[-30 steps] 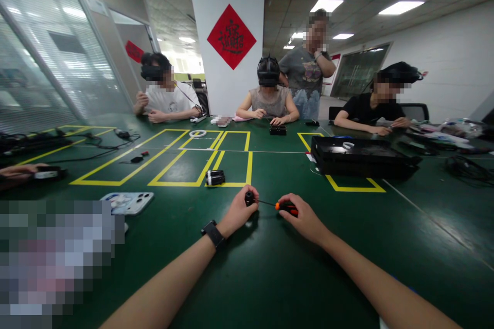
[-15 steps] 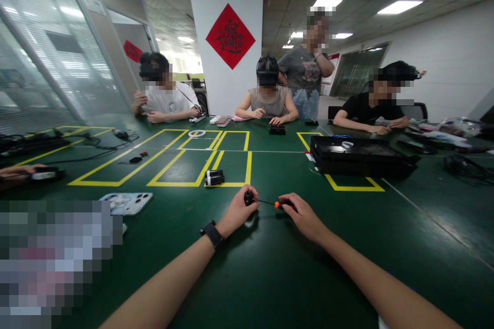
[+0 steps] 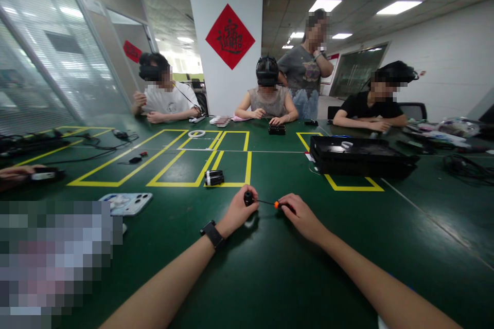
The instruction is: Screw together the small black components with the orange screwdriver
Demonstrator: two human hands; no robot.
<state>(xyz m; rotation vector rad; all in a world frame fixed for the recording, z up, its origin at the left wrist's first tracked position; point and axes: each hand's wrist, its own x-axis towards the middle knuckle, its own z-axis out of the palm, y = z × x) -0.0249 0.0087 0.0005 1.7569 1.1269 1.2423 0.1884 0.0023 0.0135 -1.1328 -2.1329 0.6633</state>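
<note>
My left hand is closed around a small black part, held just above the green table. My right hand grips the orange-and-black handle of a small screwdriver. The thin shaft runs left and its tip meets the black part. A black watch sits on my left wrist. Both hands hover close together near the table's middle front.
A small black-and-white cylinder lies on a yellow tape line beyond my hands. A black tray stands to the right, a phone case to the left. Several other people sit or stand at the far edge. Cables lie at both sides.
My right hand has closed further over the screwdriver handle, hiding more of its orange. Both hands stay in place with the tip at the black part.
</note>
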